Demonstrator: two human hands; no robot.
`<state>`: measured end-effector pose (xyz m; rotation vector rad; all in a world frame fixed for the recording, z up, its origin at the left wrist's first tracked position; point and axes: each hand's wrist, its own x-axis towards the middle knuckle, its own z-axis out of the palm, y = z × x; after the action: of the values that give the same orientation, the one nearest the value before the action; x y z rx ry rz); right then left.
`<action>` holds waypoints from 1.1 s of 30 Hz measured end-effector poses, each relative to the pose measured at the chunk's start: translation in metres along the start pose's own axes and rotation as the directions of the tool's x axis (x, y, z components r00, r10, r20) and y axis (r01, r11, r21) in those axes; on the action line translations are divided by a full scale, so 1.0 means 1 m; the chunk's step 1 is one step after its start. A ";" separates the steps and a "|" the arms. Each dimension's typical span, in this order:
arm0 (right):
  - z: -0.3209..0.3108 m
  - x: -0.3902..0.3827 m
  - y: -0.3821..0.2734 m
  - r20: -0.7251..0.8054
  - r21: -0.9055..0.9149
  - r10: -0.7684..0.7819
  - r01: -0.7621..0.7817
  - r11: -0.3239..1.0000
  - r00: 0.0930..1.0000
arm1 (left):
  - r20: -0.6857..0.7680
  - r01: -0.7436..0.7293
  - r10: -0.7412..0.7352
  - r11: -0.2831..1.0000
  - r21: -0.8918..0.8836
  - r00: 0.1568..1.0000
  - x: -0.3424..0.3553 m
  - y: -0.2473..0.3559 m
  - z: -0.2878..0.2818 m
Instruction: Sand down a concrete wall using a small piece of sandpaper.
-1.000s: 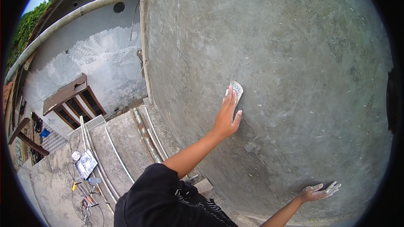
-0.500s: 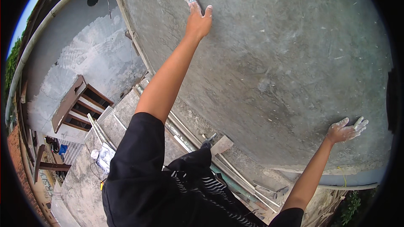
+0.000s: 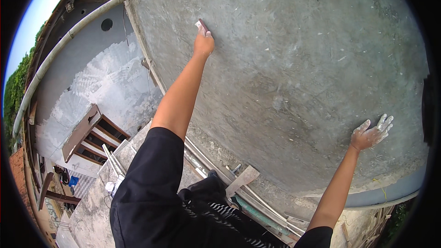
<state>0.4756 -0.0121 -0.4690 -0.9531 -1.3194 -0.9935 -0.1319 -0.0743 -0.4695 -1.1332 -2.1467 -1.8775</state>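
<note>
My left hand (image 3: 204,43) reaches up to the grey plastered wall (image 3: 275,92). Between its thumb and fingers is a small piece of sandpaper (image 3: 202,24), pale on one side and reddish-brown along the edge, against the wall. Lower on the right, my right hand (image 3: 370,133) rests on the same wall, fingers spread and holding nothing. White dust coats its fingers and the tips of the left hand.
Below the wall lie long pipes (image 3: 271,209) and a flat board (image 3: 242,180) on a rough concrete ledge. A curved pole (image 3: 73,32) runs at upper left, before a patchy grey-white house wall (image 3: 101,78) with a slatted window (image 3: 98,138).
The view has shifted, showing more sky and roof at left. My left hand has turned, so the sandpaper shows more edge-on. The right hand's fingers now point more upward.
</note>
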 end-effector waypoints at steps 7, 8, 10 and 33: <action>-0.002 0.000 -0.001 0.000 -0.007 0.008 -0.008 1.000 1.000 | -0.081 -0.055 0.068 0.986 0.155 0.994 0.002 0.036 -0.007; -0.002 0.001 -0.001 0.007 -0.014 0.008 -0.008 1.000 1.000 | -0.122 -0.164 0.186 0.972 0.169 0.975 0.003 0.037 -0.006; -0.002 0.001 -0.001 0.001 -0.017 0.005 -0.005 1.000 1.000 | -0.174 -0.270 0.302 0.945 0.184 0.937 0.004 0.031 -0.004; 0.040 -0.085 -0.297 0.294 0.326 0.051 -0.150 0.933 0.954 | 0.052 0.123 -0.117 0.983 -0.138 0.992 -0.005 -0.266 -0.014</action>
<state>0.1800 -0.0622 -0.5547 -0.9005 -1.6018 -0.5308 -0.2828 -0.0835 -0.6890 -1.1009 -2.1813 -2.1056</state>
